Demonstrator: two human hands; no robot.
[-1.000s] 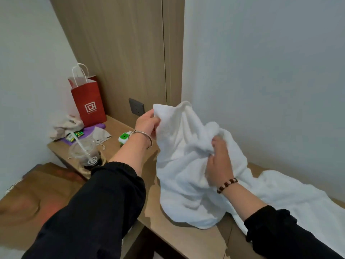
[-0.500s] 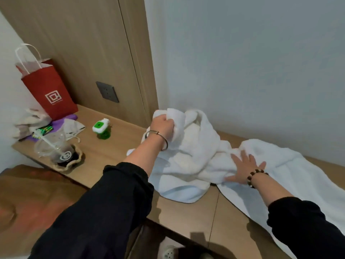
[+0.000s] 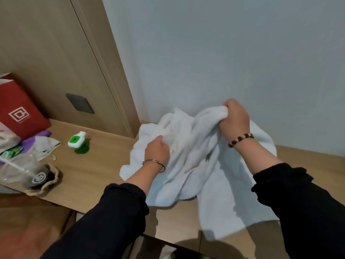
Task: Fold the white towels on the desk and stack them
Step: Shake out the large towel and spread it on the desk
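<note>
head view: both hands grip the towel (image 3: 194, 165).

Left hand (image 3: 157, 152): low, nearer the body, fingers curled into a fold of the white towel (image 3: 194, 157), metal bangle (image 3: 154, 162) on the wrist. Right hand (image 3: 235, 120): raised and farther out than the left, fist clenched on a bunched towel edge, beaded bracelet (image 3: 240, 140) on the wrist.

1. The towels (image 3: 196, 156) are showing plain white.
2. The bench (image 3: 104, 165) is looking pale brown, wood-grained.
3. The paper bag (image 3: 20, 113) is standing out red, carrying a white square emblem.
4. The small bottle (image 3: 78, 142) is showing white and bright green.
5. The sleeves (image 3: 115, 212) are looking black; the bead bracelet (image 3: 240, 140) is alternating dark brown and cream.
</note>
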